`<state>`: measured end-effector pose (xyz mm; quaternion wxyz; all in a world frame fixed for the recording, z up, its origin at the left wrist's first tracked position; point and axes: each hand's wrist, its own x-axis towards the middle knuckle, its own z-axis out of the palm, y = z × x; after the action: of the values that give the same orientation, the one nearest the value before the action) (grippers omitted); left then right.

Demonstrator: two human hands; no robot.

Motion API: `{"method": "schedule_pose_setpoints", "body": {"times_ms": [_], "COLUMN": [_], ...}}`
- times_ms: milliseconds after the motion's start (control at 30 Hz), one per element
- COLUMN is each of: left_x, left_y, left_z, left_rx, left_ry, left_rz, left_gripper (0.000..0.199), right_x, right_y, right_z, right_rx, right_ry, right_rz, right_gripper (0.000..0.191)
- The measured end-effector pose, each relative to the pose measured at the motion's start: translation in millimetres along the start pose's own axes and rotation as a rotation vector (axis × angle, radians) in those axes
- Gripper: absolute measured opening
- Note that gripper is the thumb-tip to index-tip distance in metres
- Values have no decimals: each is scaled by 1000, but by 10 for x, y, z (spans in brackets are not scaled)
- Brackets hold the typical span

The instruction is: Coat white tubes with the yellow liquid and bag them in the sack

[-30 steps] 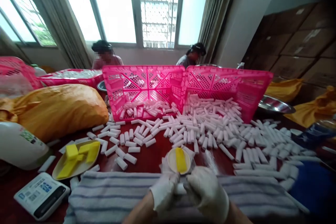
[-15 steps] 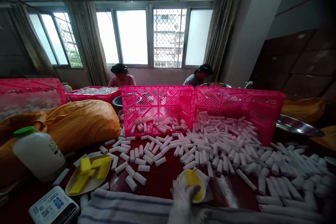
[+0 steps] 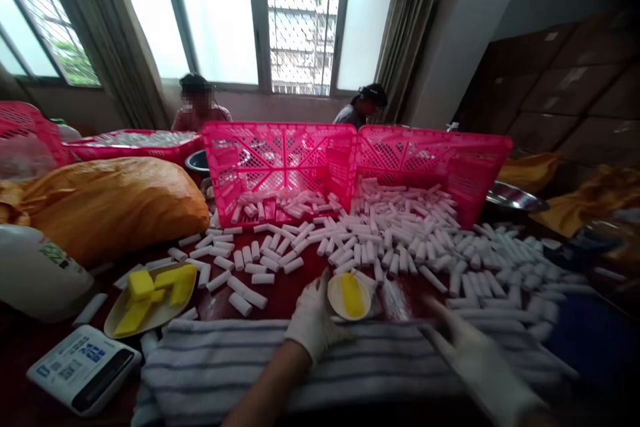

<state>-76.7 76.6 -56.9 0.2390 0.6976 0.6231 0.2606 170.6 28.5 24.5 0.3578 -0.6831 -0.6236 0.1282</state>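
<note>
My left hand (image 3: 314,323), in a white glove, is beside the left edge of a small pale bowl (image 3: 336,300). Its fingers are apart and hold nothing; whether they touch the rim, I cannot tell. A yellow block (image 3: 353,295) lies in the bowl. Over the right part of a striped grey towel (image 3: 240,353) is my gloved right hand (image 3: 473,350), smeared by motion, with fingers spread and nothing seen in them. Many short white rolls (image 3: 370,253) are heaped on the dark red table beyond the hands.
Two pink crates (image 3: 280,130) lie on their sides at the back, with white rolls inside. To the left are an orange sack (image 3: 115,207), a white jug (image 3: 40,273), a dish (image 3: 173,317) of yellow blocks and a white boxy device (image 3: 83,363). Two people (image 3: 200,103) sit beyond.
The view has tilted down. A gloved hand that reached over the bowl's front has withdrawn; my left hand is now at its left. My right hand shows farther right, apart from the bowl.
</note>
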Motion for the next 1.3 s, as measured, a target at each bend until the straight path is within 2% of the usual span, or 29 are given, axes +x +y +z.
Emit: {"method": "schedule_pose_setpoints", "body": {"times_ms": [67,133,167,267,367,433,567,700,867,1067,1200,1300], "left_x": [-19,-26,-29,-43,-53,-54,-49,-53,-61,-56,-61,-68], "left_y": [18,33,39,51,59,63,61,43,36,40,54,74], "left_z": [-44,-74,-83,-97,-105,-112,-114,-88,-68,-71,-86,-99], "left_rx": [19,41,54,86,108,118,118,120,129,111,115,114], "left_ry": [32,58,63,73,88,88,79,111,124,134,127,122], "left_rz": [-1,0,4,46,99,119,125,143,121,128,151,125], "left_gripper": [134,127,123,110,104,103,96,92,91,92,90,89], "right_x": [260,512,614,795,837,834,826,833,808,700,723,796], "right_y": [-76,-201,-269,-423,-431,-365,-202,-159,-206,-124,-119,-149], "right_z": [234,517,657,988,1133,1144,1077,984,881,815,767,768], "right_rx": [49,155,219,486,654,747,1049,1169,1200,1297,1332,1306], "right_ry": [-162,-267,-280,-307,-335,-337,-386,-463,-462,-425,-368,-371], "right_rz": [-29,-57,-53,-4,49,141,461,581,533,342,362,304], "right_gripper": [46,52,51,34,33,38,36,25,27,26,27,24]}}
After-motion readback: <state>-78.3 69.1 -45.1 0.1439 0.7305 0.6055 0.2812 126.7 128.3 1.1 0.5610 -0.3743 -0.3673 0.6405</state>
